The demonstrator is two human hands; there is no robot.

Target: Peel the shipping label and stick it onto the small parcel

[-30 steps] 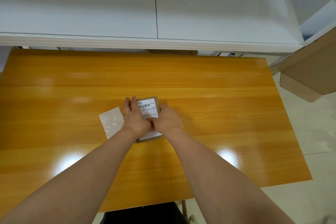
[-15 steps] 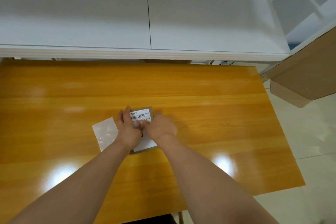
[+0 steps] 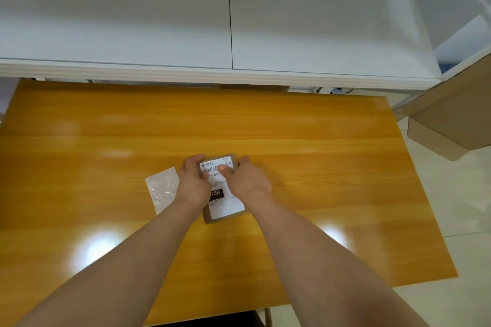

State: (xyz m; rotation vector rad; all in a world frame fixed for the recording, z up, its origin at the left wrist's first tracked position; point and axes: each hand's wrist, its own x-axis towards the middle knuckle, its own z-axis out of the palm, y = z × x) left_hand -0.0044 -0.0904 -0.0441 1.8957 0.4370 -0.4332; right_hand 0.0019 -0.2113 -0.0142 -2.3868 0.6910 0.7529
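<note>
A small brown parcel [image 3: 208, 218] lies flat on the wooden table [image 3: 318, 180]. A white shipping label [image 3: 225, 207] with a barcode and a black block lies on its top face. My left hand [image 3: 192, 184] rests on the parcel's left side, fingers curled over the far left corner. My right hand [image 3: 248, 180] lies on the right side, its thumb pressing on the label near the barcode. The shiny peeled backing sheet [image 3: 162, 188] lies on the table just left of my left hand.
A white cabinet top [image 3: 228, 21] runs along the table's far edge. A brown cardboard box [image 3: 451, 119] hangs over the table's far right corner. Pale floor tiles [image 3: 465, 220] show to the right. A dark chair seat [image 3: 212, 320] sits at the near edge.
Both hands have slid up the label toward its far end, uncovering the lower part with the black block. The right thumb now presses by the barcode.
</note>
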